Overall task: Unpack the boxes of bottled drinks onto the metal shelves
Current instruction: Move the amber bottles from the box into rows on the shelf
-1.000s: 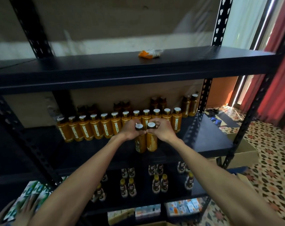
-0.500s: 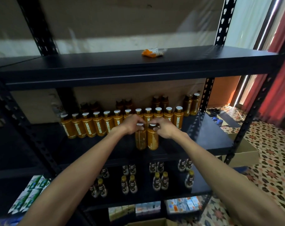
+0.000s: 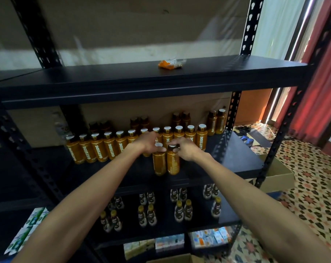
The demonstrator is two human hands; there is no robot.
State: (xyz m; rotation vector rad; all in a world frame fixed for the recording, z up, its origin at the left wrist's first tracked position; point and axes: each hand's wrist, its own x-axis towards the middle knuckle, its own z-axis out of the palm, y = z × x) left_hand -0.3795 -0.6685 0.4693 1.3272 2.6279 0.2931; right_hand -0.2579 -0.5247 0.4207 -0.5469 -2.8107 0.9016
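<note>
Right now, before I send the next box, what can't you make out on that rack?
Head view only:
- Left front bottle, right front bottle: print blurred; left hand and right hand partly cover their tops.
- Dark bottles at the back: in shadow, labels unreadable.
- Box: cut off by the bottom edge.
- Orange packet on the top shelf: too small to read.

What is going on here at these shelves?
A person is putting orange bottles onto a black metal rack. The left hand grips the cap of the left bottle, and the right hand grips the cap of the right bottle. Both bottles are upright, side by side, near the front of the middle shelf, ahead of a long row of bottles of the same kind. Small dark bottles stand on the shelf below.
</note>
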